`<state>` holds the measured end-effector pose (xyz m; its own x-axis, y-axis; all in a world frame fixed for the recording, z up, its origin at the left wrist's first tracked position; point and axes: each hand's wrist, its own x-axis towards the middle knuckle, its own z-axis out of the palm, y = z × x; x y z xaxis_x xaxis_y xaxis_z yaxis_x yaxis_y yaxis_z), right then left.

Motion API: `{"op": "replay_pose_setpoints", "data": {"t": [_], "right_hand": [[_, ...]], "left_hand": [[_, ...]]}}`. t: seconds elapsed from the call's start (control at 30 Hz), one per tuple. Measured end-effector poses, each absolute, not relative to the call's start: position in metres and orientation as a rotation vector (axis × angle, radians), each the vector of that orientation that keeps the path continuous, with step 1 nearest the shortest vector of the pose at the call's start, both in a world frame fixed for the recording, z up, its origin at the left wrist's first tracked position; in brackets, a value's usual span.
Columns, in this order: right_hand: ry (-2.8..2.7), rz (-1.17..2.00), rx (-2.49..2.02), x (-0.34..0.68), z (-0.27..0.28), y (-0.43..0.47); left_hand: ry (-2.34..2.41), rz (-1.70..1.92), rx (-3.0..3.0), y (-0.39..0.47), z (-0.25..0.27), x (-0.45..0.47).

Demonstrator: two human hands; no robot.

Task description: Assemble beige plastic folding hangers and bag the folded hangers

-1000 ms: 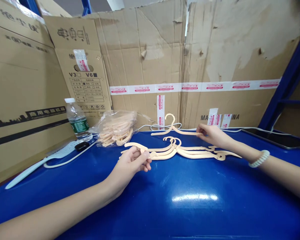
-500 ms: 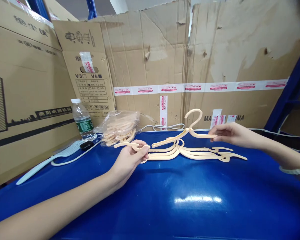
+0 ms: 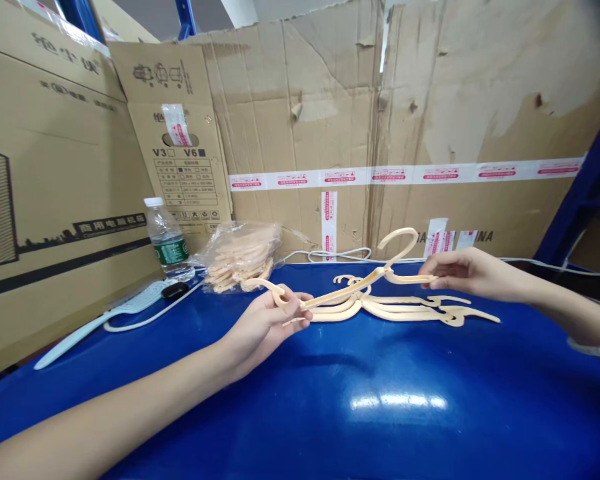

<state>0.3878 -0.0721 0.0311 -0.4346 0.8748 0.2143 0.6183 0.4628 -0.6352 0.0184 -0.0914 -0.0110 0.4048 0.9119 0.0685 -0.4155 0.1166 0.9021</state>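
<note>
Cream hanger (image 3: 350, 288): raised above the stacked hangers (image 3: 405, 308) on the blue tabletop (image 3: 390, 400), left hand (image 3: 270, 323) pinching one end, right hand (image 3: 463, 272) pinching the other. Risk: its hook likely snags the stack, dragging pieces askew.

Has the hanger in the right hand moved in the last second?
Yes. The hanger has risen off the stack and now hangs between both hands.
</note>
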Motion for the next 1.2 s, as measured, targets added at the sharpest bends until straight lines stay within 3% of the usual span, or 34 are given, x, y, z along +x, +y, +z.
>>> {"op": "replay_pose_setpoints", "data": {"t": [0.87, 1.2], "right_hand": [[-2.305, 0.524, -1.226, 0.377, 0.030, -0.078], [-2.322, 0.631, -1.234, 0.368, 0.035, -0.085]], "left_hand": [[0.806, 1.221, 0.928, -0.089, -0.014, 0.021], [0.852, 1.331, 0.914, -0.085, -0.019, 0.023]]}}
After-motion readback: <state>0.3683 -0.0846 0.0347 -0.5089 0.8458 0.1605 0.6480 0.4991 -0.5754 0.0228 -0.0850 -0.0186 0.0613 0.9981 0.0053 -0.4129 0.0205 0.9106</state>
